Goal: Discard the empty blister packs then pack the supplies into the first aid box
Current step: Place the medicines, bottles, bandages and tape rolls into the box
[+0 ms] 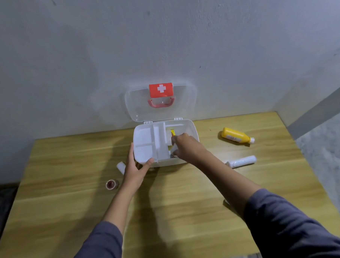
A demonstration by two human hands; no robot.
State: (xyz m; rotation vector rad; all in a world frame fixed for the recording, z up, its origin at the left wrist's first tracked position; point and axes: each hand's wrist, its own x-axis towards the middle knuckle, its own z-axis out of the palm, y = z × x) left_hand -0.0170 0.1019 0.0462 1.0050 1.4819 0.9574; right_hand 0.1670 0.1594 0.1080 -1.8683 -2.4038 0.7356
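Head view: yellow bottle (237,135), gauze roll (241,161) beside box (192,131).

Wood-grain table (71,201) (smooth, satin); translucent glossy plastic box (192,131); yellow plastic bottle (234,135).

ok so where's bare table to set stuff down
Free: the wooden table near edge between both forearms, and the far-left corner. Crowded: around the white first aid box, yellow bottle, white bandage roll, tape roll.

Dim, even light — soft shadows on the table (71,201); wide-angle bending and slight blur.
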